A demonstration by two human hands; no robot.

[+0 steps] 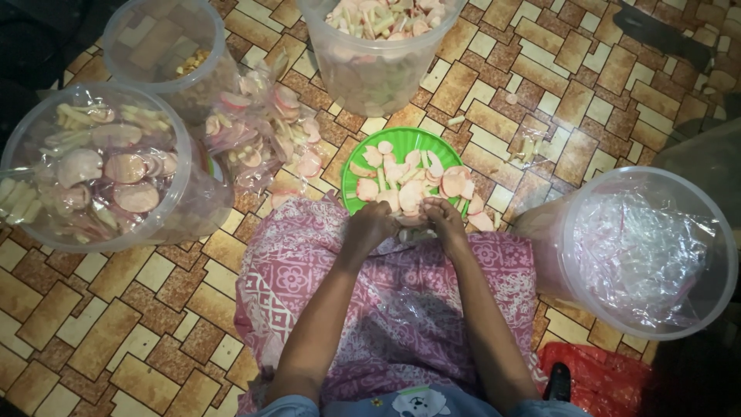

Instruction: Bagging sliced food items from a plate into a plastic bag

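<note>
My left hand (369,226) and right hand (445,215) pinch shut on a small bag (413,232) at green plate (401,143) edge, crackers (409,193) close for filling.

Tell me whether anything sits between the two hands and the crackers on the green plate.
Nothing visible does. The left hand and right hand are already at the near rim of the green plate, right against the pink and white crackers heaped there. The buckets stand off to the sides.
</note>
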